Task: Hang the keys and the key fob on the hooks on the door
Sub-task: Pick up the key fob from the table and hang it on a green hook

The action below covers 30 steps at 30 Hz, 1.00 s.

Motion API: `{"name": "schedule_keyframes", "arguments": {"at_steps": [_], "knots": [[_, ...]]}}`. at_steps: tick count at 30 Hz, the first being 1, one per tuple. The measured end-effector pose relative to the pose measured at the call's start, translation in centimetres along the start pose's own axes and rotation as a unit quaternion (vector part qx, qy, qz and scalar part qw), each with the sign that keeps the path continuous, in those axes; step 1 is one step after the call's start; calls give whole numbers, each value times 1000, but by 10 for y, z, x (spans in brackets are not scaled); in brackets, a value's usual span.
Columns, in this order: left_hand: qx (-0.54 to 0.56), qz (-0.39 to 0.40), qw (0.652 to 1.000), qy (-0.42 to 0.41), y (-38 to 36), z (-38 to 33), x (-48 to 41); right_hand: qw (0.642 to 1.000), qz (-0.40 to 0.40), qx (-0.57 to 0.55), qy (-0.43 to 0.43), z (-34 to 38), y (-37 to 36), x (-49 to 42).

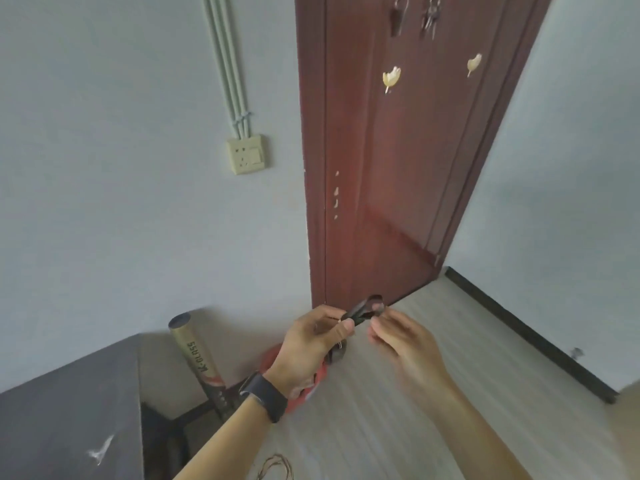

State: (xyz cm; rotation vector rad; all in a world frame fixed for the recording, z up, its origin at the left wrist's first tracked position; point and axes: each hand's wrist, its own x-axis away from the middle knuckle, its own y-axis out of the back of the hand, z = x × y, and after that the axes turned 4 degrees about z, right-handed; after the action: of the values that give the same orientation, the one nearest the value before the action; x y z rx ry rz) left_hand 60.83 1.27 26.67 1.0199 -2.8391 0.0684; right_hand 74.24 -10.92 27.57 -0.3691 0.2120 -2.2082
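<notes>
A dark key fob (363,310) with a loop strap is pinched in my left hand (311,341), low in front of the reddish-brown door (398,185). My right hand (401,334) is blurred and touches the fob's far end with its fingertips. Two bunches of keys (398,15) (430,17) hang at the top of the door. Lower on the door are two pale leaf-shaped hooks (391,77) (473,63), both bare. A metal piece dangles below my left hand; I cannot tell what it is.
A grey table edge (69,410) is at the lower left. A gold tube (197,355) leans on the wall beside it, with a red round object (304,393) on the floor. A wall socket (246,154) is left of the door. A black skirting (530,334) runs along the right.
</notes>
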Motion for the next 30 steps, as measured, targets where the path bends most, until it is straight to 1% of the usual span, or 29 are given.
{"name": "schedule_keyframes", "arguments": {"at_steps": [2, 4, 7, 11, 15, 17, 20, 25, 28, 30], "knots": [[-29, -4, 999, -19, -30, -13, -33, 1000, -11, 19, 7, 20, 32, -20], [-73, 0, 997, -35, -57, -23, -63, 998, -19, 51, 36, 42, 59, -39], [-113, 35, 992, -47, -93, -34, -104, 991, -24, 104, 79, 74, 95, -71], [-118, 45, 990, -58, -125, -46, -164, 984, -6, 136, 110, 114, 133, -116], [-128, 67, 987, -67, -151, -64, -233, 966, -14, 215, 140, 154, 169, -169], [-132, 71, 985, -81, -166, -78, -271, 963, -13, 227, 148, 176, 182, -204], [-119, 67, 986, -92, -181, -109, -335, 952, -21, 245, 182, 217, 198, -267], [-94, 49, 986, -130, -186, -183, -447, 933, 21, 273, 232, 296, 212, -363], [-119, 32, 979, -163, -191, -237, -503, 921, 36, 287, 260, 341, 226, -416], [-163, 25, 968, -190, -196, -263, -538, 912, 52, 301, 272, 365, 236, -450]]}}
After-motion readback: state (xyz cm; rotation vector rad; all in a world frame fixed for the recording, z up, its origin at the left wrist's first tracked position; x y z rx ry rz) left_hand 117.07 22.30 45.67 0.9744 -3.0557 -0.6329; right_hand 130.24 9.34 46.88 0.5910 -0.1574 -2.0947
